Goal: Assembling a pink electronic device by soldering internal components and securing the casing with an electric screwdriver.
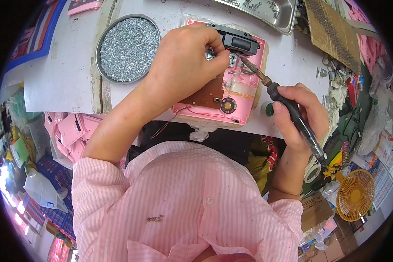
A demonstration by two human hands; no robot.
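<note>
- Just past 12 o'clock from the centre, on a pale worktable (61,87), lies an open pink plastic shell (244,112), its inside facing up.
- Progress: the work looks partway along. A brown circuit board (204,94), a round black part (228,105) and several wires already sit inside. A black windowed part (240,43) lies at the shell's 12 o'clock edge.
- Apparently left: the spot near the iron's tip, and loose wires (165,127) trailing out at the shell's 8 o'clock with free ends. The shell is uncovered.
- Left hand (179,63), at 12 o'clock: thumb and forefinger press together over the shell, seemingly pinching a thin red wire (228,49); the fingertips hide the exact hold.
- Right hand (314,117), at 3 o'clock: fingers curl around the dark handle of a soldering iron (274,90). Its tip points toward 10 o'clock, close beside the left fingertips; whether it touches metal cannot be told.
- At 11 o'clock, a round bowl (98,56) holds small silvery screws (129,50).
</note>
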